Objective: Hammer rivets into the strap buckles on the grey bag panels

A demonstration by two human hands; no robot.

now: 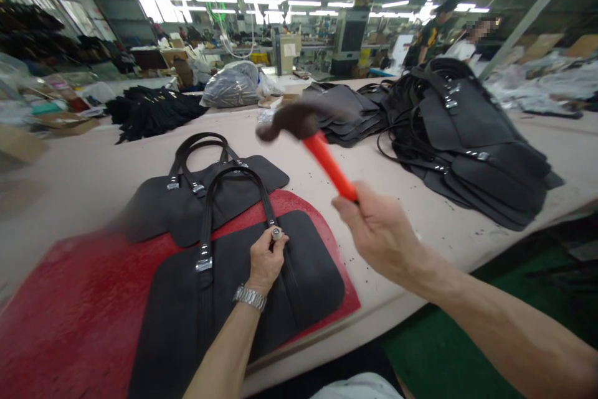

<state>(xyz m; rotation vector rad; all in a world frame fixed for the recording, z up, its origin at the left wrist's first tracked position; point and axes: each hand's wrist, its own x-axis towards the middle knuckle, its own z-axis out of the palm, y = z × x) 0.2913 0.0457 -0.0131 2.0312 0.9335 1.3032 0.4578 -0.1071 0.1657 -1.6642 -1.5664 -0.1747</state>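
Observation:
My right hand [380,228] grips a claw hammer [329,162] by its orange-red handle, the dark head raised above the table and slightly blurred. Lower and to the left, my left hand [267,259] pinches a short metal punch [277,234] with its round end facing up. It stands at the base of a strap handle on a black bag panel [308,262]; its lower tip is hidden by my fingers. A shiny metal fitting [204,259] joins the strap's other end to the panel. Just behind lie further black panels [159,200] with looped handles.
A red mat [93,287] lies under the panels on the pale table [355,165]. Stacked black bag panels [495,175] fill the right side. Dark pieces [154,109] and a plastic-wrapped bundle [232,84] sit at the back. Two people are in the right background.

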